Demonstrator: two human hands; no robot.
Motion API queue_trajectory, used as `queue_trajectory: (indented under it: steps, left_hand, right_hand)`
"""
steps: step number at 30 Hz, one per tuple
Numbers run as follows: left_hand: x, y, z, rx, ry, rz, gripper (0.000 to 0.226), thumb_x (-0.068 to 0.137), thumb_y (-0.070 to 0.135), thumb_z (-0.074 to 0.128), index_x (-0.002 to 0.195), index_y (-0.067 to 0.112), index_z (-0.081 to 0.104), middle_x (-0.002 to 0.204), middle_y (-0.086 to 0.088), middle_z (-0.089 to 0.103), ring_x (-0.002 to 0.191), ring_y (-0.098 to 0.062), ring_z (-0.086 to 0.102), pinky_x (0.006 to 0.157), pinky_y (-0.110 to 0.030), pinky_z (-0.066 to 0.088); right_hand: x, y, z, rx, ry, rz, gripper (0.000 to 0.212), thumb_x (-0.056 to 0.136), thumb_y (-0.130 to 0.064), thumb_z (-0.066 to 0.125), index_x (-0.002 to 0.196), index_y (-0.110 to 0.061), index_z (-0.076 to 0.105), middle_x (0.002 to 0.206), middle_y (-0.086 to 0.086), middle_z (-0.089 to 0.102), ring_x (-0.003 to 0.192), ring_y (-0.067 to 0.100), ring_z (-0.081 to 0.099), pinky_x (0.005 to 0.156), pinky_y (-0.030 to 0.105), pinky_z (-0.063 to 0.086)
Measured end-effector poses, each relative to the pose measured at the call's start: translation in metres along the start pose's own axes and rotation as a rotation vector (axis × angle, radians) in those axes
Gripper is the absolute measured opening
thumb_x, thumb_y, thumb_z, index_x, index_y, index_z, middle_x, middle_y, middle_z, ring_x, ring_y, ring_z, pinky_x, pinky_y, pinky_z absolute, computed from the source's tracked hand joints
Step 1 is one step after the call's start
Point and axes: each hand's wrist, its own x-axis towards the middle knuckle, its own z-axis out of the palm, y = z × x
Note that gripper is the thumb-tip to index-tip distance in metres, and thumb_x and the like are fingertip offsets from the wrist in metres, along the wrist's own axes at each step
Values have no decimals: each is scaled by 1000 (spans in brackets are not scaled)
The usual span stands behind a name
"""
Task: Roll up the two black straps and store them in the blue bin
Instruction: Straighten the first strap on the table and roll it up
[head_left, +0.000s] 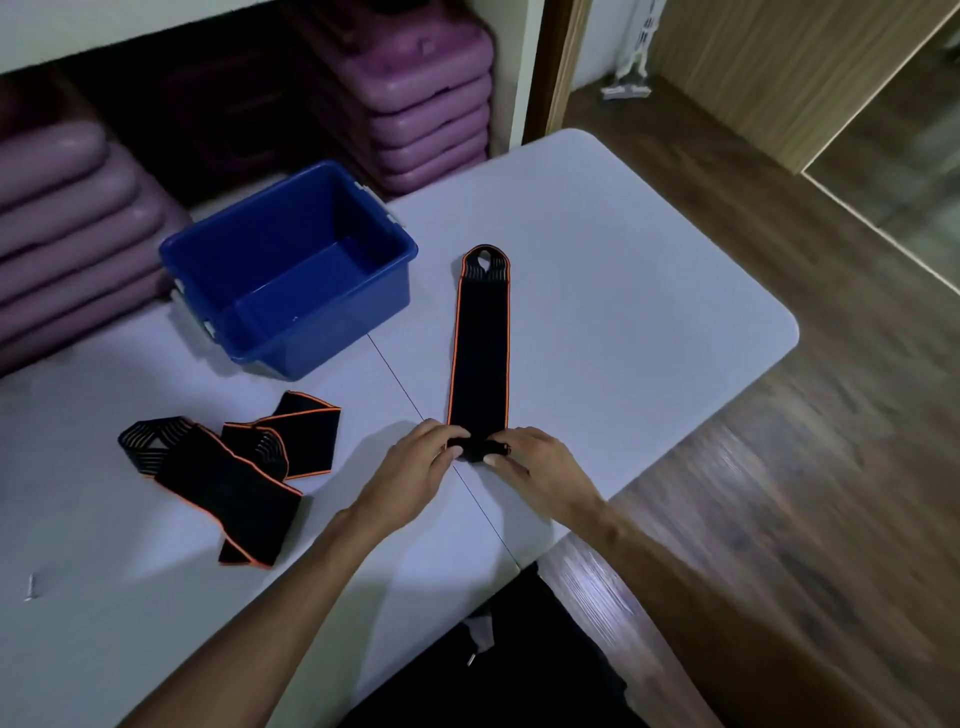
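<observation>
Pinching the near end of a black strap (479, 343), the left hand (421, 462) and right hand (540, 462) sit close together at the near right part of the white table (623, 260). Each hand has its fingers closed on a small roll of the strap's near end, the left hand on the roll's left side and the right hand on its right side. From the roll, this orange-edged strap lies flat and straight on the table, running away to the far side, where it ends in a rounded loop with a small hole.

A second black strap (234, 467), also edged in orange, lies loose and folded over itself on the table to the left of the hands, well apart from them. Its ribbed, rounded end points left.

A blue bin (291, 265) stands open on the far left part of the table, beyond the second strap and to the left of the flat strap's far end. Nothing shows inside it.

Past the table's far left edge, stacks of purple mats (426, 104) fill a shelf. Wooden floor (779, 519) shows to the right of the table. A thin seam runs across the tabletop, passing beneath the hands.
</observation>
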Motion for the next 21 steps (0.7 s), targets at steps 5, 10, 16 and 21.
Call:
queue_trajectory:
  steps: [5,10,16,21]
  left_hand:
    - [23,0,2,-55,67,-157,25,96,19,51,118,15,64,99,0,66,89,-12,58,81,-24,46]
    - [36,1,11,-65,145,-249,25,95,14,55,117,13,66,100,-2,52,84,-7,52,74,-5,39]
    - [38,4,12,-182,306,-279,11,86,15,68,96,17,66,91,-2,60,80,-12,63,73,-32,56]
    - [35,0,15,-50,306,-125,1,88,15,66,88,16,67,93,5,57,79,-8,60,72,-30,54]
  right_hand:
    - [21,-4,-6,132,14,179,26,95,-35,59,116,-20,64,80,0,65,74,15,61,72,29,51]
    - [31,1,1,156,53,268,25,96,-29,60,115,-15,67,86,-12,53,76,4,56,70,10,40]
    - [34,1,0,176,92,293,25,96,-24,60,120,-17,62,92,-5,53,76,5,53,71,14,42]
    - [26,-1,6,170,146,262,12,98,-21,55,108,-22,61,112,-4,44,77,9,57,75,20,47]
